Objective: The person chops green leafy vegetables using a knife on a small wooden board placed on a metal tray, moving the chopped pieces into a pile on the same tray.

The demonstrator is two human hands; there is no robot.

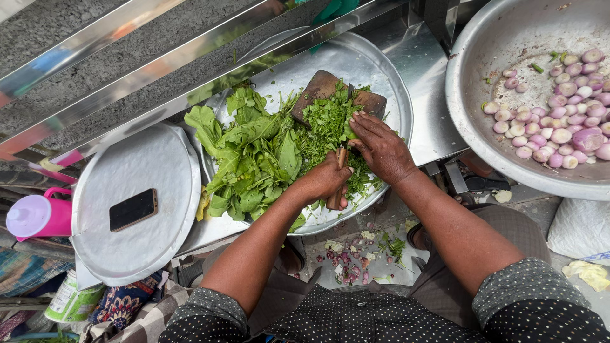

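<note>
From the head view, the left hand (327,179) is clenched round a knife handle (337,190). The right hand (381,147) presses chopped greens (327,124), fingers together, on the wooden board (318,86). Whole leaves (251,155) lie just beyond the left fingers.

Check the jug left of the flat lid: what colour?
Pink jug with a pale lilac lid, clearest at the head view's left edge.
</note>
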